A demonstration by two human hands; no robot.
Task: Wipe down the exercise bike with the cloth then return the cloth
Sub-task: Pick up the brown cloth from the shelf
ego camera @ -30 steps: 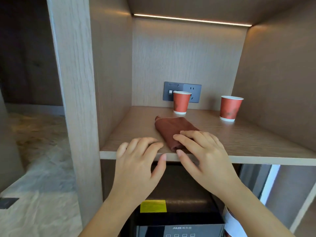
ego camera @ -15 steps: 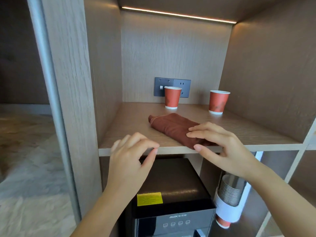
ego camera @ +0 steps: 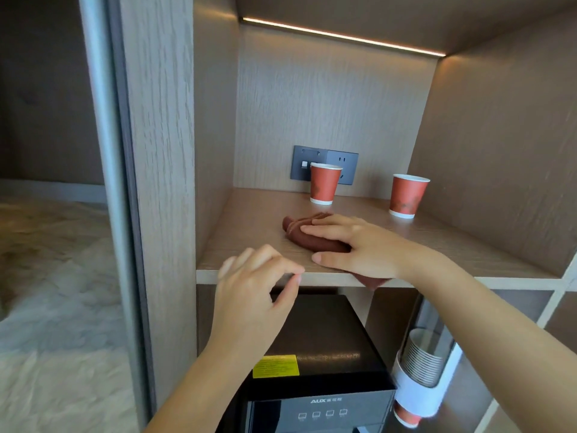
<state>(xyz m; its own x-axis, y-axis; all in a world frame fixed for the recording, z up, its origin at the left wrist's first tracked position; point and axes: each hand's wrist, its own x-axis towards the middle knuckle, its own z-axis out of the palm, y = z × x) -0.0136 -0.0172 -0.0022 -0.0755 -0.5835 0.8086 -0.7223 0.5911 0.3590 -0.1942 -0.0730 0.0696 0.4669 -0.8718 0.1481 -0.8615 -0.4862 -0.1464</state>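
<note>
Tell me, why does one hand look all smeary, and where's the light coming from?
In the head view, the left hand is smeared at its fingertips by motion blur; the right hand on the cloth looks sharp. Light comes from a glowing strip along the cubby's ceiling; straight edges bow from the wide lens.

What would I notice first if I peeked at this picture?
Probably the right hand pressing down on a folded brown cloth near the front of the wooden shelf. Behind it stand two orange paper cups, one by the wall socket and one further right.
</note>
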